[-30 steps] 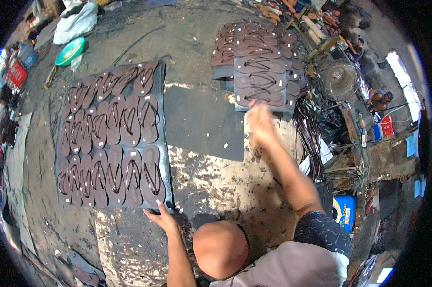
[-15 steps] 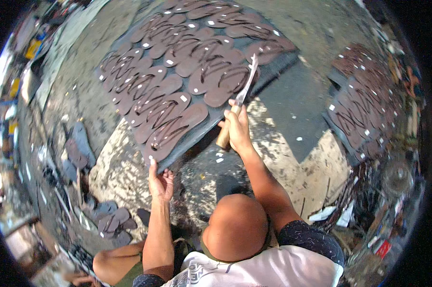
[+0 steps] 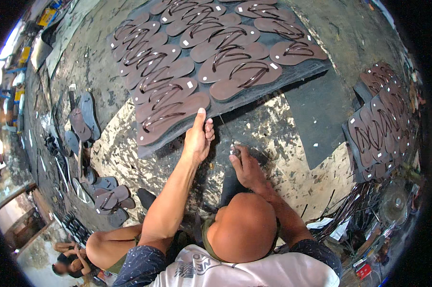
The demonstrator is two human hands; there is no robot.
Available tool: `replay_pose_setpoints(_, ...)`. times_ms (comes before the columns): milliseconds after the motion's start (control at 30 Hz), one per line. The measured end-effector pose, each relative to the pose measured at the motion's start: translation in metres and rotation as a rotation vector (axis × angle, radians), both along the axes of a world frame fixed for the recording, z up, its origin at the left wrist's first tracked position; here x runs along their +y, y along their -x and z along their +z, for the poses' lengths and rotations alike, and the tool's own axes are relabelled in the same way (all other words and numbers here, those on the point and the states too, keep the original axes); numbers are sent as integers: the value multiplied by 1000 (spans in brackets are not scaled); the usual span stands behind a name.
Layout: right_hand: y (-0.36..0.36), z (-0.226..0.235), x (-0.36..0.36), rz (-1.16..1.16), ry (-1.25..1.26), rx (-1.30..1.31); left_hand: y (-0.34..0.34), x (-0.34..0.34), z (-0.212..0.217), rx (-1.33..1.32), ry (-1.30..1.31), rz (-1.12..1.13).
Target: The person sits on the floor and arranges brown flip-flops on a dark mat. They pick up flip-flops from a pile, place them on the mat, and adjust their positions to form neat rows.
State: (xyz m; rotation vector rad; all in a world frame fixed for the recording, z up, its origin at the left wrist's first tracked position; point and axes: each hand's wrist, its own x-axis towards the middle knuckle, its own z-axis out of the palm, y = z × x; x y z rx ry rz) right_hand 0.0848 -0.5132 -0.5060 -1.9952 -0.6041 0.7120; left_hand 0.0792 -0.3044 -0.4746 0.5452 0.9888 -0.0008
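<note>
Brown flip-flops with dark glossy straps lie in rows on a dark rubber sheet. At the sheet's near edge my left hand is closed, its thumb on top beside a flip-flop's end and its fingers curled below the edge. Nearer to me and to the right, my right hand grips a knife. Its thin blade points away from me and meets the sheet's edge just right of my left hand. The knife's handle is mostly hidden in my fist. Small white squares dot the flip-flops.
A second batch of flip-flops lies at the right, near a dark rubber piece on the stained floor. Loose sandals and scraps lie at the left. Another person sits at the lower left. A round fan-like grille stands at the right.
My left hand has moved right along the sheet's near edge. My right hand has come down toward me, bringing the knife from above the sheet to its edge. The view has shifted.
</note>
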Motion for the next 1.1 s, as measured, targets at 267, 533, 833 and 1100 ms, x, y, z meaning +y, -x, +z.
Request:
replay_pose_setpoints(267,-94,-27,115,307,373,62,-3,5,27,-16,-119,-9)
replay_pose_setpoints(533,-98,-84,195,50,3,-115,-5,9,60,-21,-146,30)
replay_pose_setpoints(833,-155,-81,165,127,214,-192,-4,19,92,26,-87,71)
replay_pose_setpoints(1100,-157,-69,164,80,173,-253,28,36,114,184,-152,-141)
